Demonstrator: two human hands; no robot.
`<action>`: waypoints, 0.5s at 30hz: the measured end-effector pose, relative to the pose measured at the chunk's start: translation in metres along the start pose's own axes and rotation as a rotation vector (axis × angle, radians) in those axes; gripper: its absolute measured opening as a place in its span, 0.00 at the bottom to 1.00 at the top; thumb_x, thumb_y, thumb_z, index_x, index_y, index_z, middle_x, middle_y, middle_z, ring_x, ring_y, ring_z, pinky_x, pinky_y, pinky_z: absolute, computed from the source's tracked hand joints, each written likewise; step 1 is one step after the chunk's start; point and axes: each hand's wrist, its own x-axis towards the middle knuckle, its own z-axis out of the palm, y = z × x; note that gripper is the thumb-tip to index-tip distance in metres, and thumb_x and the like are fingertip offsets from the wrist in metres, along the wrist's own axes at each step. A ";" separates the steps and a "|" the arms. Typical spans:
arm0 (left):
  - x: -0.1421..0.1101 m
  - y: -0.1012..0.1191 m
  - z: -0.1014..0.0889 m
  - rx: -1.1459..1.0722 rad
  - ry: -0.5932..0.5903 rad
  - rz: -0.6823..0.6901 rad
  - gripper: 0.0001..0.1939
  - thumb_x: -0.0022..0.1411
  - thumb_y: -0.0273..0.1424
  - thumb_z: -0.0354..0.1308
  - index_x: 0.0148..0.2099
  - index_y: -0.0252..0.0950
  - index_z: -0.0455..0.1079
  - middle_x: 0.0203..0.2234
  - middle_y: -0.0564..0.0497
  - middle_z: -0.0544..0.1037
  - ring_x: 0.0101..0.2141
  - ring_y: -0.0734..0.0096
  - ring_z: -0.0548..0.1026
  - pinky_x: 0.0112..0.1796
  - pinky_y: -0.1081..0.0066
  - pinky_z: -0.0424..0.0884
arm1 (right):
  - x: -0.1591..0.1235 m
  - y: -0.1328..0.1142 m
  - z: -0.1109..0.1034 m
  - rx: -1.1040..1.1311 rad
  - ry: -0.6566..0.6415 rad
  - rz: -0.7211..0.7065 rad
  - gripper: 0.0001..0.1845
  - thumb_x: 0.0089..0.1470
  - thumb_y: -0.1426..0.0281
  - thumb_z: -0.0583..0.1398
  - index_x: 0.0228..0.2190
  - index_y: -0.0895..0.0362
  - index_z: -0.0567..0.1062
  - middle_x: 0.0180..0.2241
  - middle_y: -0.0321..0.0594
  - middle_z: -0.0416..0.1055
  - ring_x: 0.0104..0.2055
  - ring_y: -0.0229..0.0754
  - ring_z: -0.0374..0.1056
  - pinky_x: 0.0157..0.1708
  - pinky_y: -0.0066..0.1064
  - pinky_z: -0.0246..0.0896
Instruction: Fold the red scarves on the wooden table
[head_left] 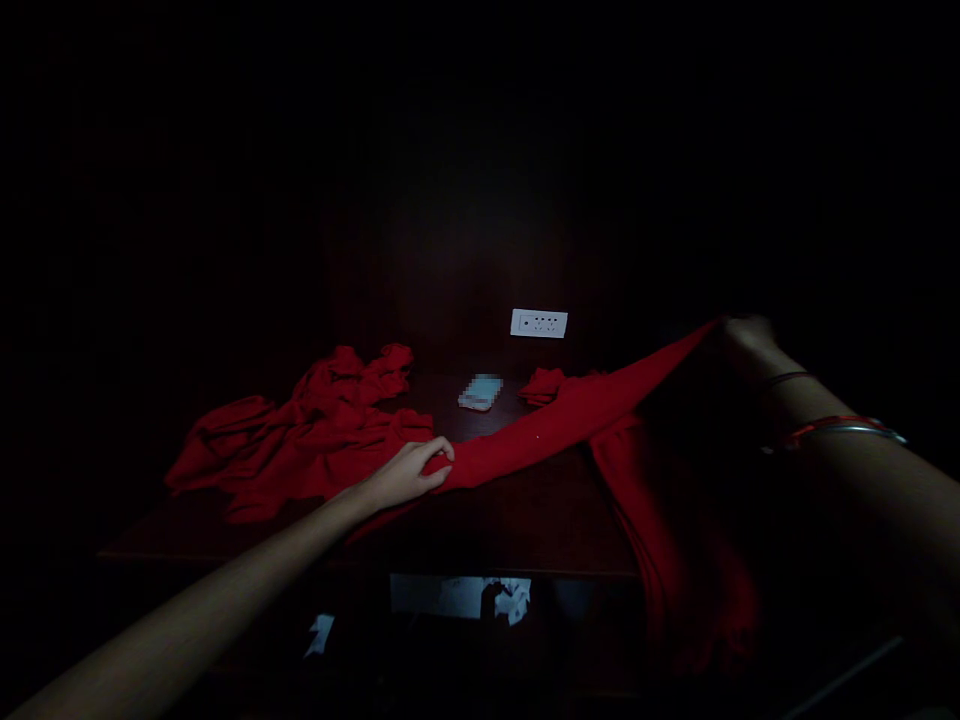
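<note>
A long red cloth (555, 420) is stretched across a dark table (517, 520) in a very dim room. My left hand (412, 470) is closed on the cloth near the table's middle, fingers pinching its edge. My right hand (739, 335) is raised at the right and grips the cloth's other end; bangles show on that wrist. From the right hand the cloth hangs down past the table's right side (675, 540). More red cloth (300, 440) lies crumpled in a heap on the left of the table.
A small pale packet (480, 392) lies on the table behind the stretched cloth. A white wall socket (538, 323) sits on the dark panel behind. Another small red bunch (544, 385) lies near it. Pale scraps (461, 597) show below the table's front edge.
</note>
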 end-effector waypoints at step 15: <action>-0.002 -0.003 0.036 0.172 -0.052 -0.064 0.11 0.51 0.36 0.53 0.36 0.37 0.59 0.33 0.50 0.68 0.34 0.66 0.68 0.35 0.69 0.63 | -0.005 -0.009 0.002 -0.110 0.000 -0.042 0.12 0.50 0.80 0.47 0.34 0.64 0.68 0.26 0.41 0.64 0.22 0.28 0.58 0.24 0.24 0.55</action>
